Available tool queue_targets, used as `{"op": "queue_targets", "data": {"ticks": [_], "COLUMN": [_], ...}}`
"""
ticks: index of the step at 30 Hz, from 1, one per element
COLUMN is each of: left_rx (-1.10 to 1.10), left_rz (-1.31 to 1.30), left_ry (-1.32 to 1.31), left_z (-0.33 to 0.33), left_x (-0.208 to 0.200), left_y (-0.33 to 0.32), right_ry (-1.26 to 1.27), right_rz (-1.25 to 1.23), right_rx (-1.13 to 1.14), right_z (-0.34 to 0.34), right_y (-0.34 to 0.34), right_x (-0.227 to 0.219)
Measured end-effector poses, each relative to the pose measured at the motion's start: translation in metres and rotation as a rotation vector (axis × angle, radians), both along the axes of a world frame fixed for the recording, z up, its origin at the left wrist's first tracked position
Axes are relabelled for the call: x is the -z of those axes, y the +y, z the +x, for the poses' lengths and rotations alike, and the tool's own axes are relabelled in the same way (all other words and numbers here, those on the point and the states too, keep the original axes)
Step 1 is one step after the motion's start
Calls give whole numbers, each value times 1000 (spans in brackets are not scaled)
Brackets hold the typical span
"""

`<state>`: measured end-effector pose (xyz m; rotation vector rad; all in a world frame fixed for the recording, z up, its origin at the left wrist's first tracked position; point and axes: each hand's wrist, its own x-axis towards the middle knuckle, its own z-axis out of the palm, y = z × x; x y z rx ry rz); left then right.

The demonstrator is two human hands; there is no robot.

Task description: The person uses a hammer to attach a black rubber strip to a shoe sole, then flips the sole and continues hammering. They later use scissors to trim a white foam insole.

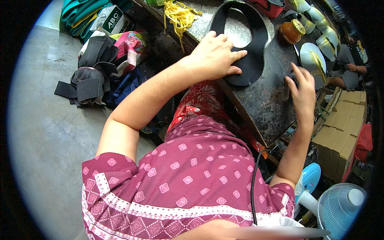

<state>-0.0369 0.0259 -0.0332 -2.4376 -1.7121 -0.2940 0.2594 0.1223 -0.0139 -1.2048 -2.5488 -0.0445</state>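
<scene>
A black visor-shaped piece, with a wide brim and a band looping round an opening, lies on the worktable. My left hand rests on its left side, fingers spread and thumb apart. To the right, my right hand hovers over the table's right side, its thumb and fingers apart. I make out nothing held in it. Just beyond that hand lie a pale curved visor piece with a yellow edge and an orange-brown jar with a yellowish rim.
Yellow cords lie at the table's far left. Several pale curved pieces are at the far right. Black fabric strips are piled on the left. Stacked cardboard and a fan stand right. Another person sits at the right edge.
</scene>
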Motion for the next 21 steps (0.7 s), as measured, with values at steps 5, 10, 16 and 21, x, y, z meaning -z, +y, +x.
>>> {"op": "queue_targets", "data": {"ticks": [5,10,16,21], "left_rx": [-67,-186,-184,-163], "left_rz": [199,231,278,382], "left_ry": [-57,-93,-194,-411], "left_z": [11,31,30,26], "left_x": [16,21,27,38], "left_y": [-12,-21,-23,-28], "right_ry": [-239,427,841,166], "right_rz": [-124,-225,-173,-63], "right_rx": [343,266,-87,47], "right_z": [62,46,-43,-71], "right_y": [-15,-23,-40,-32], "right_x": [20,19,-15,-7]}}
